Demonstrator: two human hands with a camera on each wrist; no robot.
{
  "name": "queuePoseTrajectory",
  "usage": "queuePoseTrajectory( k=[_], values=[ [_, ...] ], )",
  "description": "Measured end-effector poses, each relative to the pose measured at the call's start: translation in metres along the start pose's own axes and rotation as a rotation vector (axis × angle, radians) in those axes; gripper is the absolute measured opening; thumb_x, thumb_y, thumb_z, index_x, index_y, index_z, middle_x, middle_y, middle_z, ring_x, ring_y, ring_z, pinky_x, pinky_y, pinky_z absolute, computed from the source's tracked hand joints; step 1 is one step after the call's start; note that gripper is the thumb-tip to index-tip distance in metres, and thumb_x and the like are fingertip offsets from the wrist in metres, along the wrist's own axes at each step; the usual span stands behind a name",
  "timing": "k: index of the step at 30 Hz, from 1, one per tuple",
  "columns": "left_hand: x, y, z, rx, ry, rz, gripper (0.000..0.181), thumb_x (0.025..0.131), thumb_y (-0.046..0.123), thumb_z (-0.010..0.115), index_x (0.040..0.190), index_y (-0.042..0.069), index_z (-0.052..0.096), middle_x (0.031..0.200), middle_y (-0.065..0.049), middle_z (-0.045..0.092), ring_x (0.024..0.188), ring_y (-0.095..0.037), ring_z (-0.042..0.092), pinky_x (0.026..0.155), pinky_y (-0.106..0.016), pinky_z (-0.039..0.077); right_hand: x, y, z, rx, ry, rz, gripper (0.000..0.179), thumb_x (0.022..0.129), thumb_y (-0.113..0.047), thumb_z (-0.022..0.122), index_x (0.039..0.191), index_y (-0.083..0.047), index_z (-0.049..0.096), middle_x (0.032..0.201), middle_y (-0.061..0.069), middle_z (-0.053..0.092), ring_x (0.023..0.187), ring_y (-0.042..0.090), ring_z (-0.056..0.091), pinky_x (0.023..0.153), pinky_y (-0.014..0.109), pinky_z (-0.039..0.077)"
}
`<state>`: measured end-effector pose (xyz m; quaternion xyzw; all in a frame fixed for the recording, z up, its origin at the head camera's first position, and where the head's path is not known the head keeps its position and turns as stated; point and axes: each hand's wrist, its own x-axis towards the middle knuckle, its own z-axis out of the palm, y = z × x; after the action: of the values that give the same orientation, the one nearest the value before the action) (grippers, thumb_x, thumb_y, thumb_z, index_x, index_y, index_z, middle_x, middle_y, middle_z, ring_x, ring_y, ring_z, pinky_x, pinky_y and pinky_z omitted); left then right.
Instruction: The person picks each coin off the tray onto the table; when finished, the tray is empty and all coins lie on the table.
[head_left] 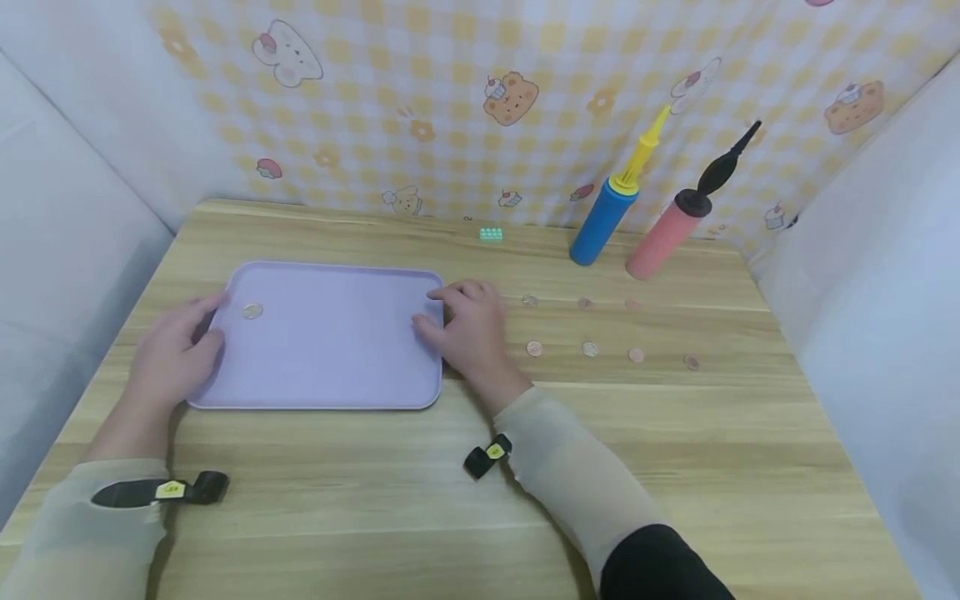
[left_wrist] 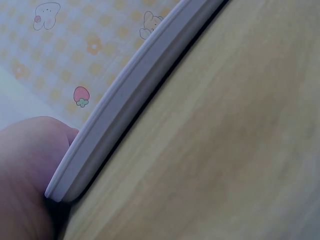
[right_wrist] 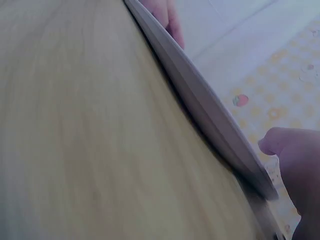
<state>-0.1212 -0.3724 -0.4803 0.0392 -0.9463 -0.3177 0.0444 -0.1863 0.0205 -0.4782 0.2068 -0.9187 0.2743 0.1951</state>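
A pale purple tray (head_left: pixel 330 337) lies on the wooden table, with a silvery coin (head_left: pixel 252 311) near its upper left. My left hand (head_left: pixel 174 354) holds the tray's left edge, its thumb over the rim; the fingers underneath are hidden. At the right edge is my right hand (head_left: pixel 474 333), its thumb and index finger spread apart over the rim. In the right wrist view that thumb (right_wrist: pixel 275 142) stands off the tray's rim (right_wrist: pixel 215 107). The left wrist view shows my left thumb (left_wrist: pixel 50 132) against the rim (left_wrist: pixel 117 100).
Several coins, including a silvery one (head_left: pixel 590 349) and a coppery one (head_left: pixel 636 355), lie in two rows right of the tray. A blue pump (head_left: pixel 600 225) and a pink pump (head_left: pixel 667 237) stand at the back right. A small turquoise block (head_left: pixel 491 234) lies by the patterned backdrop (head_left: pixel 450 108).
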Motion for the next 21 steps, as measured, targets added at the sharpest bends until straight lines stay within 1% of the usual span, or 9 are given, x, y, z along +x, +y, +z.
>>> queuePoseTrajectory(
  k=[3,7,13,18,21],
  values=[
    [0.0,-0.003,0.0,0.004,0.004,0.014,0.056,0.109,0.016,0.043,0.163,0.002,0.04,0.163,-0.036,0.035,0.152,-0.059,0.025,0.125,-0.073,0.013,0.001,-0.017,0.005,-0.079,-0.027,0.014,0.041,0.087,-0.052,0.082,0.115,-0.022,0.083,0.116,0.0,0.073,0.115,0.024,0.06,0.099,0.046,0.046],
    [-0.001,-0.004,-0.001,0.01,-0.002,0.017,0.056,0.109,0.017,0.042,0.163,0.002,0.039,0.162,-0.037,0.035,0.152,-0.06,0.025,0.124,-0.073,0.013,0.0,-0.036,0.012,-0.146,-0.05,-0.011,0.042,0.089,-0.056,0.079,0.117,-0.026,0.082,0.117,-0.002,0.071,0.116,0.022,0.057,0.099,0.045,0.045],
    [-0.001,-0.005,-0.003,0.015,-0.009,0.012,0.057,0.109,0.018,0.042,0.164,0.003,0.038,0.163,-0.037,0.033,0.152,-0.06,0.023,0.124,-0.074,0.012,-0.003,-0.06,0.022,-0.173,-0.079,-0.053,0.039,0.091,-0.055,0.076,0.117,-0.027,0.083,0.116,-0.004,0.069,0.116,0.02,0.054,0.098,0.043,0.044],
    [0.001,-0.005,-0.002,0.011,-0.008,0.015,0.056,0.109,0.017,0.043,0.163,0.003,0.039,0.163,-0.037,0.034,0.153,-0.059,0.024,0.124,-0.073,0.013,-0.001,-0.07,0.028,-0.213,-0.108,-0.023,0.038,0.093,-0.054,0.074,0.119,-0.029,0.083,0.117,-0.004,0.068,0.117,0.02,0.051,0.1,0.043,0.041],
    [0.002,-0.005,-0.001,0.011,0.001,0.028,0.055,0.108,0.016,0.045,0.162,0.002,0.042,0.161,-0.037,0.038,0.151,-0.059,0.027,0.124,-0.073,0.014,0.001,-0.074,0.034,-0.201,-0.143,0.009,0.038,0.094,-0.055,0.072,0.121,-0.03,0.082,0.118,-0.005,0.068,0.119,0.02,0.05,0.101,0.043,0.041]
  ],
)
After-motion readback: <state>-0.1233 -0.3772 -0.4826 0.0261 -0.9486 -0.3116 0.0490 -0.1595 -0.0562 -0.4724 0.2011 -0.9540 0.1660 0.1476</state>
